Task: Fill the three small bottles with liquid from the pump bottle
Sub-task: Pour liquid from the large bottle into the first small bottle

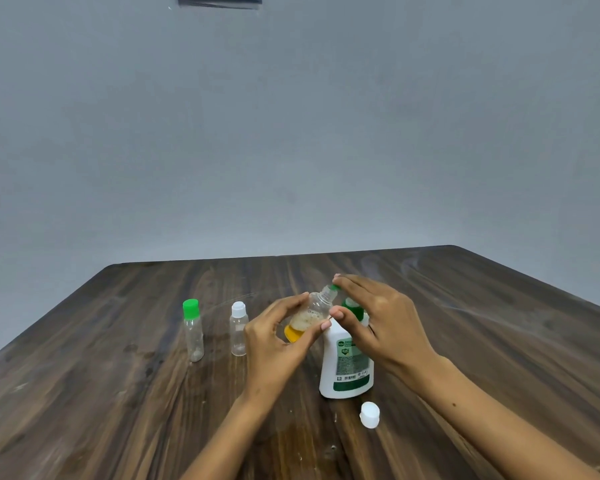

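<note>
A: We see the table [499, 323] with its far edge running across the frame and a rounded far-right corner; broad bare wood lies to the left and along the right side, while our bottles sit bunched near the middle.

B: And the bottle we are filling?

A: The left hand [274, 341] grips the open small bottle [310, 315] in the air, fingers curled round its body. It is tilted, its long axis slanting from the lower left up to the upper right, with the open neck pointing up and right at the green pump spout [334, 287]. Orange liquid sits in the low end, foam above it.

B: What about the right hand [381, 317]?

A: It lies over the top of the pump bottle [347, 368], fingers fairly straight and pressing on the pump head, thumb beside the small bottle. The pump bottle stands upright on the table, white with a green label.

B: What else is near us?

A: Two more small bottles stand upright to the left, both clear inside: the green-capped bottle [193, 330] further left and the white-capped bottle [239, 329] just beside the left hand. A loose white cap [369, 414] lies on the table in front of the pump bottle, between our forearms.
</note>
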Available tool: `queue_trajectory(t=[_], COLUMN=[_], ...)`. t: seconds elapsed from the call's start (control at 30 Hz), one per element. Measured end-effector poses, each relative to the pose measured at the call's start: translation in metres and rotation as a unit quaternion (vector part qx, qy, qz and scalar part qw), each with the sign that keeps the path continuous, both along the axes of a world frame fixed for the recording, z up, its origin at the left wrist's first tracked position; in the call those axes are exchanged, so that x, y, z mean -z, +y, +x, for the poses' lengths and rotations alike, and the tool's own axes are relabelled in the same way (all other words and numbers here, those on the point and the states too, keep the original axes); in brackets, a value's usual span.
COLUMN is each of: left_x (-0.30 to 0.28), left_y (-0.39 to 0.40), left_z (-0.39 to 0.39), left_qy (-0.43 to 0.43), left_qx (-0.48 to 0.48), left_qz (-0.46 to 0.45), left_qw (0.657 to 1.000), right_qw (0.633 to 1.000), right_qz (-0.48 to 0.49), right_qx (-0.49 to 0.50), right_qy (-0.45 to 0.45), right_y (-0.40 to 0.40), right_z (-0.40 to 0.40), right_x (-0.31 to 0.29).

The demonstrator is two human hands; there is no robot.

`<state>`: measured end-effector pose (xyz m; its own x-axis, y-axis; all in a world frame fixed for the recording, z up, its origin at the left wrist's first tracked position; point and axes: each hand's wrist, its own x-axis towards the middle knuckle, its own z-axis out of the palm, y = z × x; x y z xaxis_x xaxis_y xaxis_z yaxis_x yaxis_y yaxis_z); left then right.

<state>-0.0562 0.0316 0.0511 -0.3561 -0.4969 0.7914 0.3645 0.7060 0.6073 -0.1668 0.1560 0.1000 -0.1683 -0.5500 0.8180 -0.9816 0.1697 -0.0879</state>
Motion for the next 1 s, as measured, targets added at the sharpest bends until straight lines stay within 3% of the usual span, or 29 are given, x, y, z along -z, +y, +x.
queue_trajectory(t=[0.8, 1.0], left_x=[0.000, 0.002], left_y=[0.000, -0.002], left_z=[0.001, 0.000], left_qy=[-0.002, -0.001], left_qx=[-0.005, -0.002], left_qz=[-0.006, -0.009], left_qw=[1.000, 1.000], right_qw=[1.000, 1.000], right_qz=[-0.010, -0.014], right_qx=[-0.010, 0.000], right_qy=[0.021, -0.008], right_y=[0.000, -0.004], right_z=[-0.004, -0.001], right_x=[0.000, 0.012])
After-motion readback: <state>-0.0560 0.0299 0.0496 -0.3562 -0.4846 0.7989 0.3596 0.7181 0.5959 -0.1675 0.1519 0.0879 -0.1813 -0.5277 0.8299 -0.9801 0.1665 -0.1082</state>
